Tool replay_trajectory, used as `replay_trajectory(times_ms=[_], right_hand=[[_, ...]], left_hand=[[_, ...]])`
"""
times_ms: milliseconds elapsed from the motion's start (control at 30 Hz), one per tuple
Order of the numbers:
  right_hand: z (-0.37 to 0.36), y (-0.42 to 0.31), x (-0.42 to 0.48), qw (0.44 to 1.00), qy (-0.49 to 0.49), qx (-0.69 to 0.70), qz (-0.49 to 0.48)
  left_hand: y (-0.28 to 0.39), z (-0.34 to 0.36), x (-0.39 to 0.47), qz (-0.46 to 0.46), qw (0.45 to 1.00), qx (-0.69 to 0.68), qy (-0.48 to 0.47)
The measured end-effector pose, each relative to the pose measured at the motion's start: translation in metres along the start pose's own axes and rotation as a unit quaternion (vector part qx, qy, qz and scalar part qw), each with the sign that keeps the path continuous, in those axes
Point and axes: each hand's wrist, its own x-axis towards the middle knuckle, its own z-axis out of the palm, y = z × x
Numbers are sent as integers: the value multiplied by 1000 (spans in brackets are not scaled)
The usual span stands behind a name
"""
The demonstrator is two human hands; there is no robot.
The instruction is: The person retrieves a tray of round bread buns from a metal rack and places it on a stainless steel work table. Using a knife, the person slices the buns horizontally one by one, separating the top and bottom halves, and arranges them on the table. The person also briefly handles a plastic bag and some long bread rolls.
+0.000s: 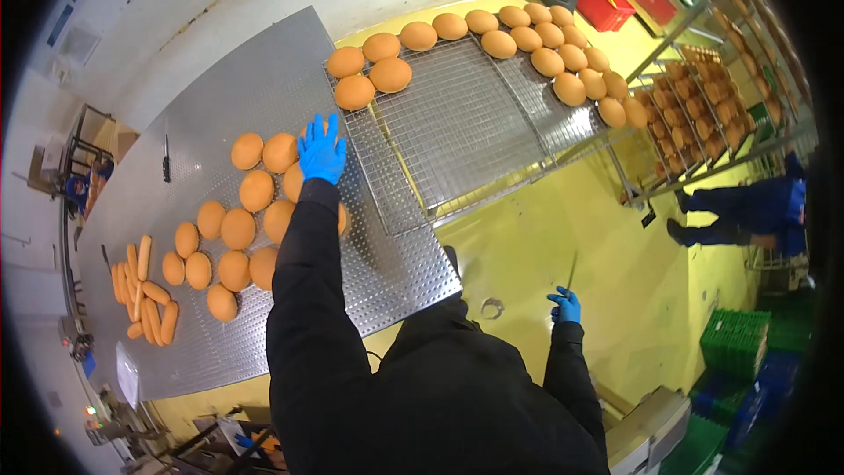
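Note:
My left hand (322,157), in a blue glove, lies spread over round golden-brown buns on a perforated metal table (369,277), near the wire rack's edge; a bun (280,152) sits just left of it. Whether its palm touches a bun is hidden. Out to the right, over the yellow floor, my gloved right hand (566,307) holds a thin, blade-like tool (573,270). Buns line the far and right parts of the wire cooling rack (461,119). Long rolls (158,322) are piled at the table's left, and a knife (166,159) rests farther back.
A rack trolley (699,112) full of baked goods stands at the right, with a person (732,211) close by. Green crates (735,343) are stacked lower right. A red crate (603,5) stands by the wall. Another gloved worker is partly visible at bottom left.

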Motion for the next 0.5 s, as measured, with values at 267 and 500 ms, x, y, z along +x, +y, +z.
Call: replay_trajectory(times_ms=[267, 500], right_hand=[[-32, -5, 71, 969, -30, -206, 136], [-23, -89, 100, 985, 111, -125, 52]], left_hand=[[-17, 14, 86, -137, 979, -104, 106], [72, 22, 253, -40, 997, -30, 53]])
